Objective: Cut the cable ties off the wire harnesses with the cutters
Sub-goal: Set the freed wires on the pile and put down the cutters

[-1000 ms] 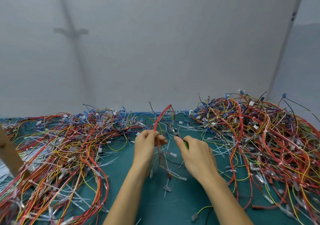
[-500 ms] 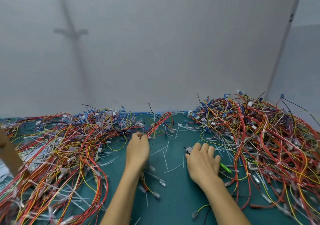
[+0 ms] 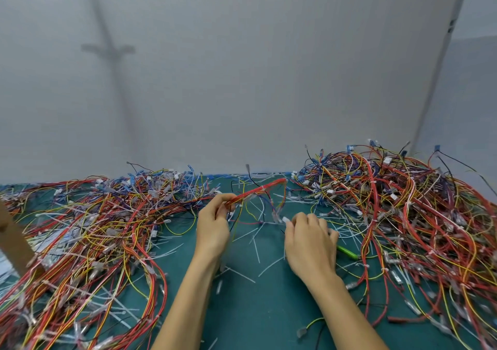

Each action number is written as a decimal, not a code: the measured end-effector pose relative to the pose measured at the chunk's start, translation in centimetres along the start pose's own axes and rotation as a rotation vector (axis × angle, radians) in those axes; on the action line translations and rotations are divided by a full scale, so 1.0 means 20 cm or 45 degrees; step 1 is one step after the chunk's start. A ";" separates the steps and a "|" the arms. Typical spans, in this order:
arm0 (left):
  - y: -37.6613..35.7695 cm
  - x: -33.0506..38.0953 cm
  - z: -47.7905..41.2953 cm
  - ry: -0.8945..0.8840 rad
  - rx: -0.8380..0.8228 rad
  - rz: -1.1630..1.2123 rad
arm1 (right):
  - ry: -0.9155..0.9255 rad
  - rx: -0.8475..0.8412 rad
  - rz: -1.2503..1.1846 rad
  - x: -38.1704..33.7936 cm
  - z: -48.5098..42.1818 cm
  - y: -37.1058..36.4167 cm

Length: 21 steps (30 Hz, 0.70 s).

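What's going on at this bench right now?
A person is working through wire harnesses on a green table. The left hand grips a red harness held above it; the right hand, green-handled cutters tucked in it, fingers the harness's other end. A left pile and right pile flank them, cut ties between.

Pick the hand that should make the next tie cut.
Right. The green cutters stick out from under the right hand, which sits near the harness end; the left hand grips the red harness.
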<state>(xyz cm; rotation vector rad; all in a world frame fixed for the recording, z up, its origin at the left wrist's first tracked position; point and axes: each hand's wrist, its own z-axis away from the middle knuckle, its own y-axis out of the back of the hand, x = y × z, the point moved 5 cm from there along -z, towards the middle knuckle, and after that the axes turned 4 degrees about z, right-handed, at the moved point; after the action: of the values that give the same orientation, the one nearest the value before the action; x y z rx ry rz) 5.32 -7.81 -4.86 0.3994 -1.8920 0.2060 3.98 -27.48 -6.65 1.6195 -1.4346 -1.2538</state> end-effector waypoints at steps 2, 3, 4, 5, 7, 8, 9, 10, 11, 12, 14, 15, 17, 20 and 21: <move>0.00 0.03 0.00 -0.061 -0.028 0.056 | -0.143 0.040 -0.510 0.03 -0.02 0.04; 0.00 0.04 0.00 -0.080 -0.054 0.084 | -0.275 -0.001 -0.873 0.04 -0.03 0.05; -0.01 0.05 0.00 -0.088 -0.087 0.118 | -0.429 -0.052 -1.234 0.06 -0.04 0.04; -0.01 0.06 0.00 -0.085 -0.118 0.150 | -0.571 -0.126 -1.539 0.07 -0.04 0.03; -0.02 0.07 0.02 -0.057 -0.175 0.187 | -0.744 -0.297 -1.937 0.07 -0.03 0.01; -0.03 0.08 0.04 -0.040 -0.221 0.187 | -0.781 -0.357 -2.024 0.07 -0.02 0.00; -0.04 0.08 0.05 -0.031 -0.291 0.177 | -0.790 -0.390 -2.059 0.07 -0.02 -0.01; -0.05 0.09 0.07 -0.034 -0.381 0.147 | -0.780 -0.393 -2.078 0.07 -0.02 -0.01; -0.07 0.08 0.08 -0.043 -0.480 0.088 | -0.754 -0.372 -2.108 0.08 -0.02 -0.02; -0.08 0.08 0.10 -0.044 -0.568 0.003 | -0.716 -0.342 -2.147 0.08 -0.02 -0.01; -0.11 0.05 0.12 -0.009 -0.635 -0.194 | -0.606 -0.275 -2.198 0.07 -0.04 0.01; -0.11 0.03 0.12 0.007 -0.589 -0.296 | -0.535 -0.245 -2.204 0.06 -0.04 0.03; -0.12 0.03 0.12 -0.014 -0.424 -0.427 | -0.382 -0.204 -2.177 0.04 -0.05 0.08; -0.16 0.04 0.11 0.108 -0.292 -0.095 | -0.146 -0.179 -2.030 -0.01 -0.03 0.14; -0.16 0.05 0.10 0.193 -0.246 0.110 | -0.066 -0.177 -1.961 -0.02 -0.03 0.15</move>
<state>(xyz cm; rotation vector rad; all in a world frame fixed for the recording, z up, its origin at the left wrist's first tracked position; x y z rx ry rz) 4.36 -11.54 -4.88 0.1667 -1.7625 0.1064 3.33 -27.75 -3.57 2.6076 0.1999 -2.0143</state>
